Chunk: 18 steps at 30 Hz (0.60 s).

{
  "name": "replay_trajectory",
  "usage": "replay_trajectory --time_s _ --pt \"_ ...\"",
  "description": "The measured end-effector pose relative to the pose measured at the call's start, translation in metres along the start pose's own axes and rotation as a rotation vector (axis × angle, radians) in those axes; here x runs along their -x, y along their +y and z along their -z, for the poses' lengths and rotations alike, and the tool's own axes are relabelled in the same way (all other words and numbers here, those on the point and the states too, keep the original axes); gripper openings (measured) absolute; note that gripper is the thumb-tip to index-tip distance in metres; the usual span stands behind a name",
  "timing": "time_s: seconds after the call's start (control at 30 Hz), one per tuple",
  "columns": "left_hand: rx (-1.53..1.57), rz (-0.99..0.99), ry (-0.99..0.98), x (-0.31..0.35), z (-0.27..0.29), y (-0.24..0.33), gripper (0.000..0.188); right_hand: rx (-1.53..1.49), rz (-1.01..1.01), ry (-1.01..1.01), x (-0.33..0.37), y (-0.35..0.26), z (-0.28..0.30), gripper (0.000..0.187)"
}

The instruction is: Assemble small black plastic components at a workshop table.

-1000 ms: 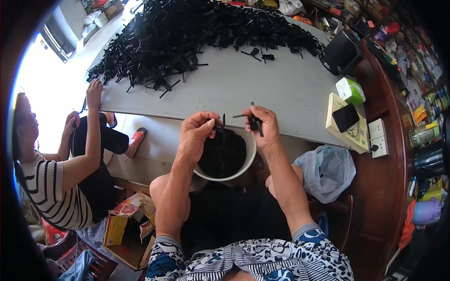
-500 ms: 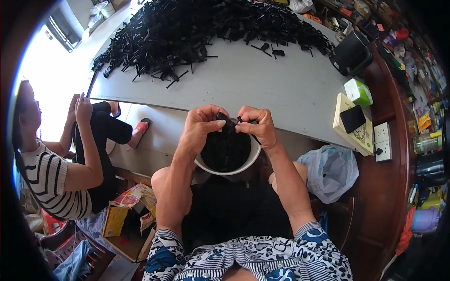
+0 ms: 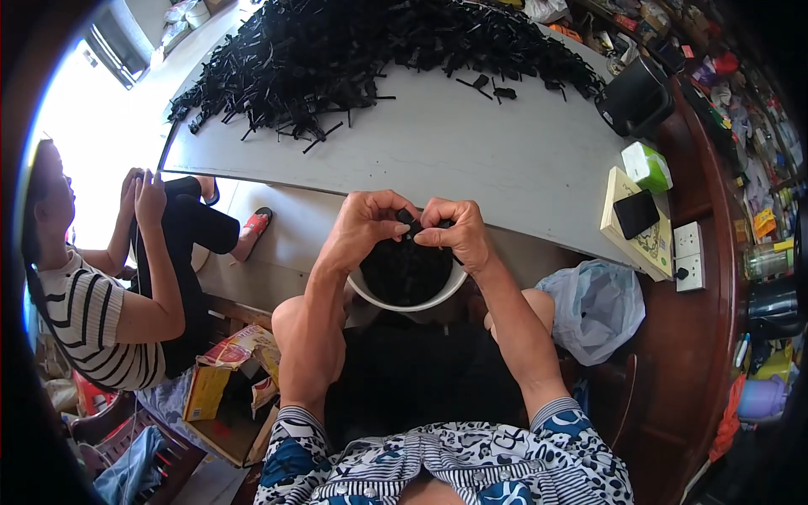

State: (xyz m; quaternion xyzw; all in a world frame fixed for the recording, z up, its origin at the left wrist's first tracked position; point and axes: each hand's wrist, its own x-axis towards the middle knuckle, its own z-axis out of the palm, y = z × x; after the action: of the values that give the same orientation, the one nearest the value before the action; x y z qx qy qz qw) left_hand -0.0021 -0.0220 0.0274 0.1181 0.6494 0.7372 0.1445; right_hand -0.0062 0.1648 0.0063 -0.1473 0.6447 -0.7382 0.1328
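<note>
My left hand [image 3: 369,225] pinches a small black part [image 3: 409,222] between thumb and fingers, above a white bowl [image 3: 410,308]. Close against it, my right hand [image 3: 457,234] has thumb and forefinger pressed together at the same part, a dark bit showing by its fingers. Exactly what the part is I cannot make out. Below both hands, the bowl holds a dark heap of black pieces [image 3: 407,273] and sits between my knees.
A large pile of black pieces with thin tails [image 3: 337,67] covers the far side of the grey table [image 3: 421,151]. A black kettle [image 3: 633,97], a book [image 3: 633,223] and a plastic bag [image 3: 593,311] are at right. Another person [image 3: 93,320] sits left, beside a cardboard box [image 3: 223,412].
My right hand has shifted slightly left, closer to my left hand, and its fingers have turned in over the black part. The hands stay above the bowl.
</note>
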Motion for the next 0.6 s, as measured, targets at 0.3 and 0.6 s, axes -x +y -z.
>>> replay_trajectory --time_s 0.3,0.6 --pt "-0.046 0.055 -0.026 0.001 -0.008 0.001 0.013 0.129 -0.024 0.125 0.004 -0.002 0.000 0.020" --pt "0.076 0.094 0.114 -0.004 -0.005 -0.011 0.007 0.444 0.113 0.191 0.004 -0.017 0.019 0.030"
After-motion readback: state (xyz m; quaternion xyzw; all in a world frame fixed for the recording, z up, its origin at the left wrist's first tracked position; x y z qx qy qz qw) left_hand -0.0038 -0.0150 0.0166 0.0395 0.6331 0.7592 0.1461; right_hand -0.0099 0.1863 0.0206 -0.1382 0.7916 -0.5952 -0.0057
